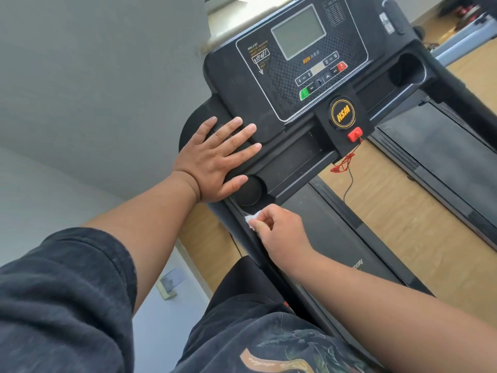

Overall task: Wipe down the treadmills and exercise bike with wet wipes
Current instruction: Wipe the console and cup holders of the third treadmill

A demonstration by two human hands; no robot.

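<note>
A black treadmill console [290, 84] with a grey screen, green and red buttons and a round HSM badge fills the upper middle. My left hand [215, 160] lies flat with spread fingers on the console's left corner, beside a round cup holder [248, 191]. Below it, my right hand [279, 232] pinches a small bunched white wet wipe [252, 220] against the treadmill's left handrail. The running belt [336, 230] stretches below the console.
A red safety key [355, 134] with a red cord hangs under the badge. A second treadmill belt [446, 146] lies to the right on the wooden floor [390, 195]. A grey wall [94, 90] stands close on the left.
</note>
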